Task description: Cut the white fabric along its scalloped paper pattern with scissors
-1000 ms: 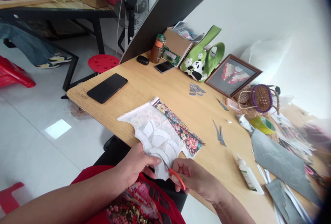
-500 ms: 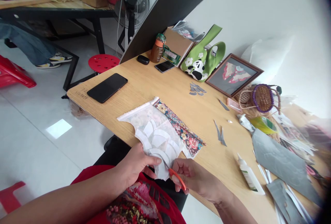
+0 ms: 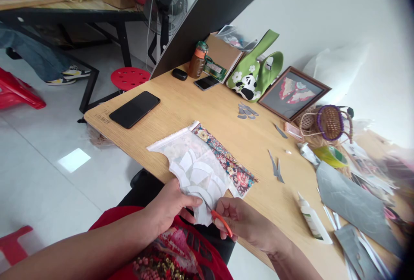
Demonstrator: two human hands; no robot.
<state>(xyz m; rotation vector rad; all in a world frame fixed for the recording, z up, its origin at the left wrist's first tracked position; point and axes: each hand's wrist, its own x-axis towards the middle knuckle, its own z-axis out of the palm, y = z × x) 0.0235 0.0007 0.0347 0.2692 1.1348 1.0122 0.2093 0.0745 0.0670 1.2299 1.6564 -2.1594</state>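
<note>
My left hand (image 3: 170, 206) pinches the near edge of a white sheet (image 3: 197, 176) marked with curved white shapes, at the front edge of the wooden table (image 3: 207, 107). My right hand (image 3: 241, 219) is closed on small orange-handled scissors (image 3: 221, 221), whose blades reach into the sheet's near edge. A strip of flowered fabric (image 3: 228, 161) lies under and beside the sheet. Both hands sit just over my lap.
On the table lie a black phone (image 3: 134, 109), a second phone (image 3: 206, 82), a brown bottle (image 3: 197, 61), a green panda bag (image 3: 255, 75), a framed picture (image 3: 294, 92), a small basket (image 3: 328, 122), a glue bottle (image 3: 312, 219) and grey sheets (image 3: 352, 202). A fan (image 3: 160, 0) and red stool (image 3: 129, 77) stand behind.
</note>
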